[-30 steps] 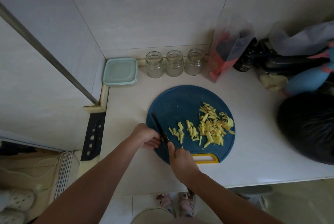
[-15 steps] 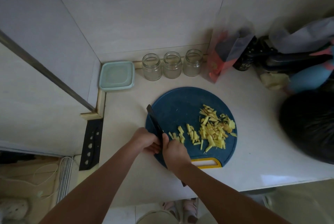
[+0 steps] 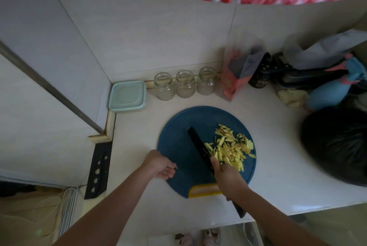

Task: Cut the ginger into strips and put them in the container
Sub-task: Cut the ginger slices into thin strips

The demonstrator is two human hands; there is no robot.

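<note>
A round blue cutting board with a yellow handle lies on the white counter. Yellow ginger strips are heaped on its right half. My right hand grips a black knife whose blade lies along the left side of the heap, tip pointing away from me. My left hand rests on the board's left edge with fingers loosely curled, holding nothing. A pale green lidded container sits in the back left corner.
Three empty glass jars line the back wall. A pink bag, dark bottles and a blue object crowd the right back. A black plastic bag fills the right side. The counter edge runs close in front.
The knife swept right across the board, pushing the scattered strips into one heap. My left hand let go near the blade and stayed at the board's left edge.
</note>
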